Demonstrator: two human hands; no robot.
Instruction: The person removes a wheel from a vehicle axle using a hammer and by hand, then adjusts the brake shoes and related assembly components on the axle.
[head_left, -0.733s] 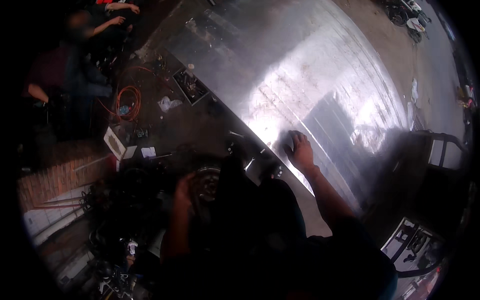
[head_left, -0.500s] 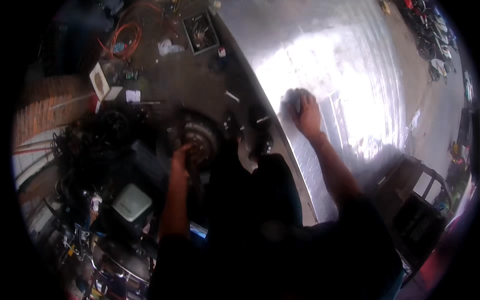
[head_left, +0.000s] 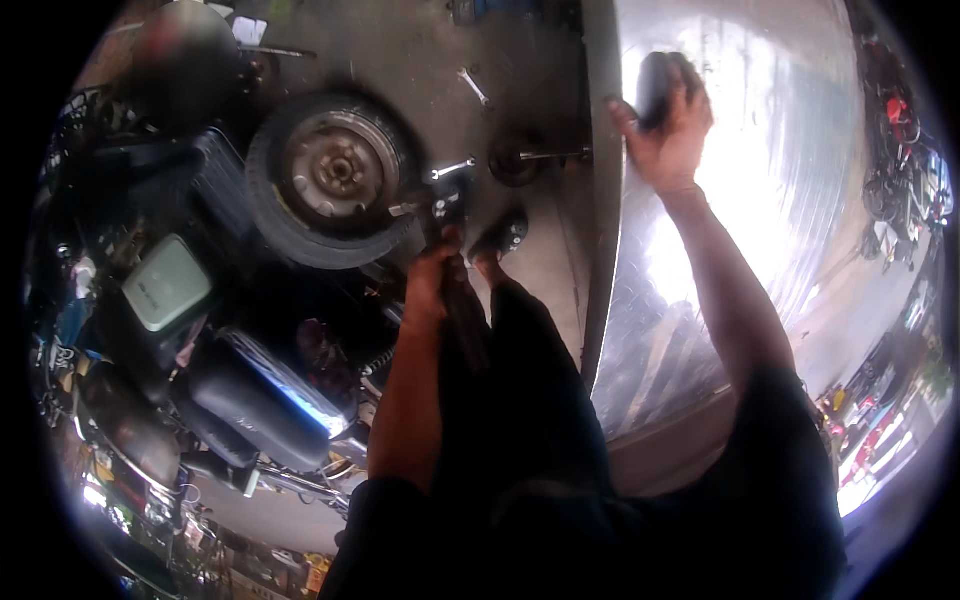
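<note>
My left hand (head_left: 432,275) is closed around the dark handle of a hammer (head_left: 470,325), held upright in front of my legs with its head just beyond my fist. On the right, my right hand (head_left: 675,135) is closed over a dark rounded block (head_left: 654,90), its thumb spread to the left side. That block sits against a large shiny metal sheet (head_left: 650,370), which glares strongly. What the block is made of is too blurred to tell.
A tyre on a rusty wheel rim (head_left: 340,170) lies left of the hammer. Two spanners, one a combination spanner (head_left: 453,168), lie on the floor near my foot (head_left: 490,262). A motorcycle seat (head_left: 255,400) and a pale green box lid (head_left: 167,283) are at lower left.
The view has swung, bringing the tyre and motorcycle seat into clearer sight. My right hand, still on the block, is farther up along the sheet. The hammer in my left hand now shows plainly.
</note>
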